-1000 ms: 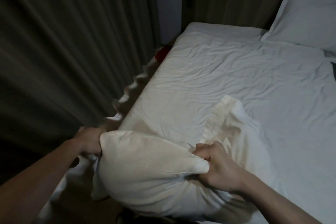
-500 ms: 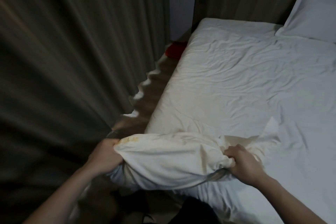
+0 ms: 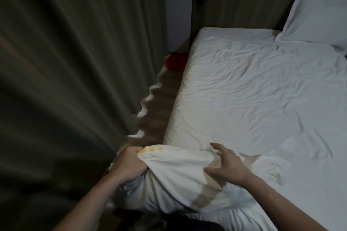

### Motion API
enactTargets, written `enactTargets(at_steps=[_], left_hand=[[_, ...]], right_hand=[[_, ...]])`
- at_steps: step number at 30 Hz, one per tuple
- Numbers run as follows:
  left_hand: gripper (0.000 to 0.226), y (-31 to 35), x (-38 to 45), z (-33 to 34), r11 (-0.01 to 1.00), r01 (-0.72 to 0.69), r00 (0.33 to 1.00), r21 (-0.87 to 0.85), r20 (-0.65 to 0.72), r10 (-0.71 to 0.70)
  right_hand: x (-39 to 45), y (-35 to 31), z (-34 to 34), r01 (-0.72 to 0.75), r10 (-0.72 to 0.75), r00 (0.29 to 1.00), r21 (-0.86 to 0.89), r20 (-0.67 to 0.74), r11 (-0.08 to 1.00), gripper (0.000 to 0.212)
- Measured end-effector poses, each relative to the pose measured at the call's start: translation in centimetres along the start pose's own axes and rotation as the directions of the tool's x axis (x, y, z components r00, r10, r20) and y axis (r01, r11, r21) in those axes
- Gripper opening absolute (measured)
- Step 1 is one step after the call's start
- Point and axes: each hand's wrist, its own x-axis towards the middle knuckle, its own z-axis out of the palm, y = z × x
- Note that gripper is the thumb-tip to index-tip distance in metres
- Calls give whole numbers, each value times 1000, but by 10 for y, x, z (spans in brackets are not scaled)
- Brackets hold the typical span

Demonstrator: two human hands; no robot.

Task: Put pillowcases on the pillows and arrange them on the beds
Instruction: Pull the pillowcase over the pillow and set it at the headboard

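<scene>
A dark curtain fills the left side, hanging to the wooden floor beside the bed, whose white sheet is creased all over. A dressed pillow leans against the headboard at the far right corner. At the near edge of the bed lies the pillow in hand, partly overhanging the gap toward the curtain, with its pillowcase bunched along the right end. The left hand is clenched around the pillow's left corner, next to some yellow lettering. The right hand hovers over the pillow with fingers spread, holding nothing. A small red object sits on the floor near the wall; what it is cannot be told.

The likely trouble: with only one corner held and much of the pillow past the mattress edge, it could slide to the floor, or the loose pillowcase could slip back off before the right hand takes hold of it.
</scene>
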Motion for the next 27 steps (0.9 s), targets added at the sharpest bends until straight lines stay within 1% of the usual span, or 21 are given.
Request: enactTargets(at_steps=[2, 3, 4, 6, 7, 10, 12, 15, 16, 18, 21, 23, 25, 27], left_hand=[[27, -4, 18, -11, 998, -15, 998, 56, 69, 11], [30, -6, 28, -16, 996, -19, 995, 83, 99, 11], [32, -9, 38, -21, 995, -28, 992, 97, 125, 16], [30, -17, 58, -31, 993, -49, 984, 104, 177, 30], [28, -22, 68, -35, 993, -60, 979, 104, 201, 38], [21, -34, 100, -52, 989, -117, 962, 94, 257, 90], [23, -41, 124, -65, 983, -153, 950, 100, 287, 118], [36, -53, 165, -97, 969, -219, 940, 116, 291, 178], [37, -55, 179, -111, 963, -244, 934, 112, 296, 202], [34, -56, 204, -140, 949, -295, 919, 110, 307, 250], [28, -52, 238, -182, 922, -371, 897, 112, 298, 325], [28, -43, 261, -205, 905, -409, 883, 117, 302, 360], [33, -30, 287, -226, 885, -453, 854, 107, 338, 396], [37, -12, 313, -246, 846, -527, 793, 83, 405, 454]], right_hand=[[24, -21, 4, -35, 50, 995, -183, 81, 982, 95], [35, -28, 4, -34, 61, 992, -235, 110, 971, 87], [45, -34, 5, -20, 50, 992, -244, 120, 970, 75], [57, -47, 8, 22, -8, 997, -172, 82, 985, 52], [63, -53, 10, 31, -25, 998, -127, 53, 991, 44], [77, -75, 16, 19, -21, 998, -36, -63, 999, 35], [88, -91, 21, 8, -5, 991, 23, -133, 1000, 30], [102, -122, 29, -39, 69, 966, 124, -251, 991, 31], [107, -133, 32, -47, 91, 952, 156, -293, 987, 34], [118, -155, 37, -43, 113, 923, 192, -369, 980, 39], [138, -191, 44, -33, 114, 888, 185, -446, 982, 46], [150, -212, 45, -38, 122, 863, 178, -490, 983, 47], [159, -226, 42, -51, 141, 837, 181, -530, 982, 48], [167, -236, 36, -64, 154, 807, 175, -570, 982, 53]])
